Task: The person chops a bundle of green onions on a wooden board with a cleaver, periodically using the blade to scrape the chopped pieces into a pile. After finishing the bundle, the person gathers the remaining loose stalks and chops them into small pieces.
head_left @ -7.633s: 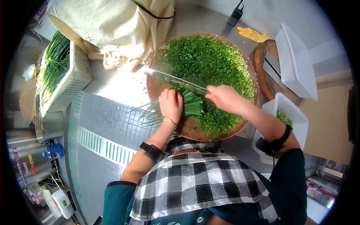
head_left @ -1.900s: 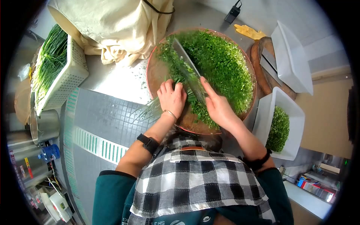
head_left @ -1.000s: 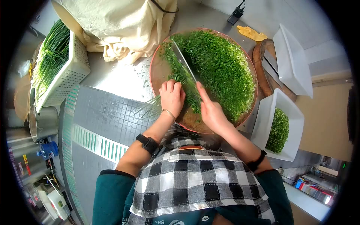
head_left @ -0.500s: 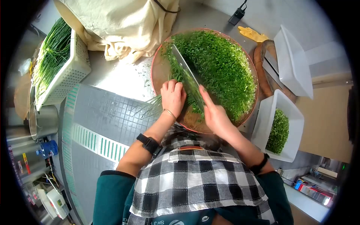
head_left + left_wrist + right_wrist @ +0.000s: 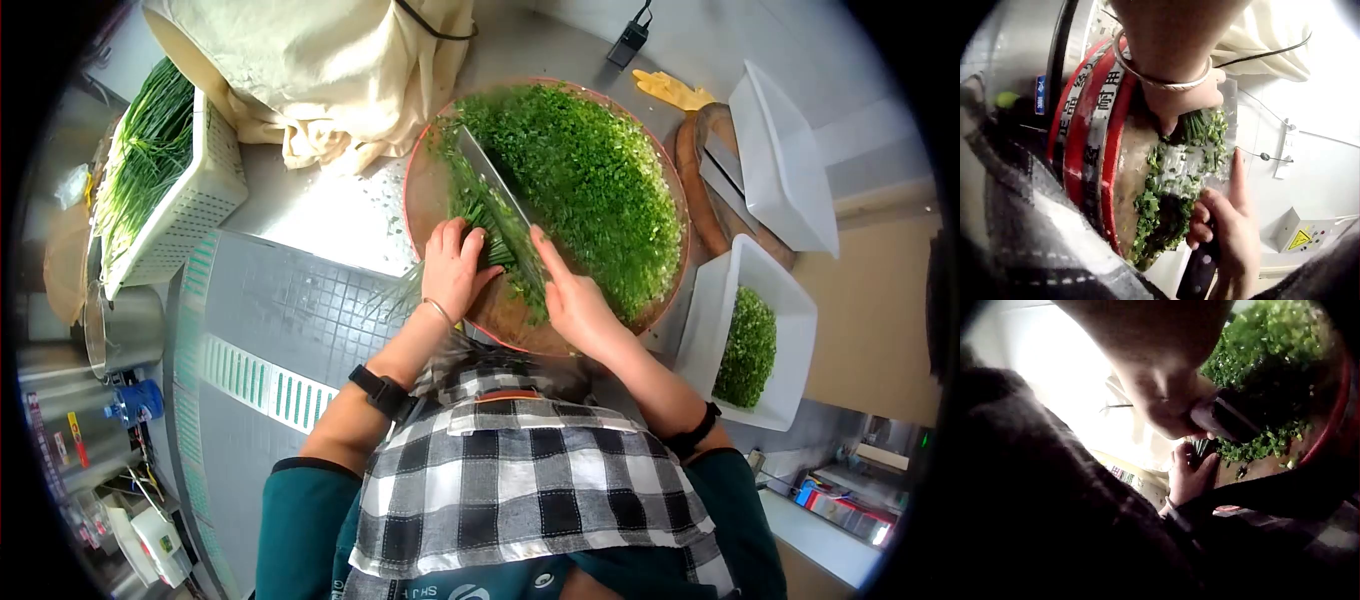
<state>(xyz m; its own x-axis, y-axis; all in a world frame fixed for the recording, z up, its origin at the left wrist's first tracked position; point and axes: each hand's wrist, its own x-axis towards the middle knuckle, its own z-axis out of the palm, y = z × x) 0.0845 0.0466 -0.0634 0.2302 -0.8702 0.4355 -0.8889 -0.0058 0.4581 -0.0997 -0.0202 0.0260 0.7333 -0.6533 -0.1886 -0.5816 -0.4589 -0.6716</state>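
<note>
My left hand (image 5: 450, 268) holds down a bunch of green onion stalks (image 5: 476, 212), fingers bent over them and thumb spread out toward the blade. Loose ends (image 5: 400, 290) of the stalks trail past the left edge of the round chopping block (image 5: 424, 205). With my right hand (image 5: 582, 312) I grip a broad cleaver (image 5: 488, 168), forefinger laid along the blade; its black handle (image 5: 1196, 272) shows in the left wrist view. Green bits stick to the blade, which stands right beside the bunch. Chopped green onion (image 5: 590, 170) is heaped over the block's far and right parts.
A white crate (image 5: 200, 200) of whole green onions stands at left. At right are a white bin (image 5: 795, 340) with chopped greens, another white bin (image 5: 785, 170), and a wooden board (image 5: 690, 190) bearing a knife. A yellow glove (image 5: 675, 90) and cream cloth (image 5: 340, 100) lie behind.
Since 7.6 seconds ago, the bunch right of my left hand has shortened and the cleaver has turned to point farther away. Just now my left hand shifted slightly left, its thumb spreading out.
</note>
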